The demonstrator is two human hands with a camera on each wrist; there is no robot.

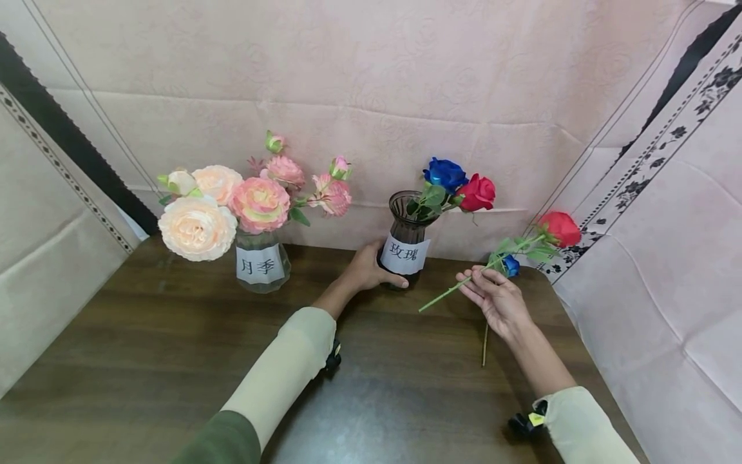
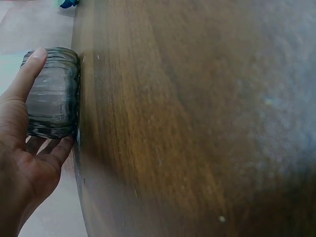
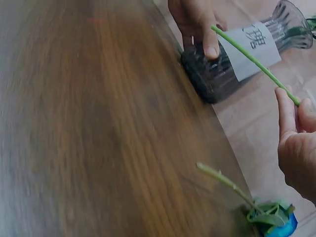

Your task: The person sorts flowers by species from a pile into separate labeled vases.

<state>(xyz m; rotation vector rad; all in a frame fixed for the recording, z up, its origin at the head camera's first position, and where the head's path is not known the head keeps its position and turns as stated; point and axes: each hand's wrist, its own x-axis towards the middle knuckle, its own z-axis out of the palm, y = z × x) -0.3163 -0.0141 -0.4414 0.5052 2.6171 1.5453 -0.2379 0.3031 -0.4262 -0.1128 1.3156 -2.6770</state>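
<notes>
My left hand (image 1: pixel 371 267) grips the lower part of a dark ribbed glass vase (image 1: pixel 402 231), thumb on the near side. In the left wrist view, thumb and fingers lie on opposite sides of the vase (image 2: pixel 52 94). A white label with characters wraps it, and a blue rose (image 1: pixel 445 174) and a red rose (image 1: pixel 478 193) stand in it, leaning right. To its right, my right hand (image 1: pixel 495 299) pinches the green stem of another red rose (image 1: pixel 561 229), its bloom up to the right and its bare stem end pointing at the vase.
Another blue rose (image 3: pixel 281 224) lies on the brown wooden table (image 1: pixel 371 399), partly behind my right hand in the head view. Left of the dark vase stands a clear labelled vase (image 1: pixel 262 283) with pink and cream flowers (image 1: pixel 198 228). Pale cloth (image 1: pixel 359 64) hangs behind.
</notes>
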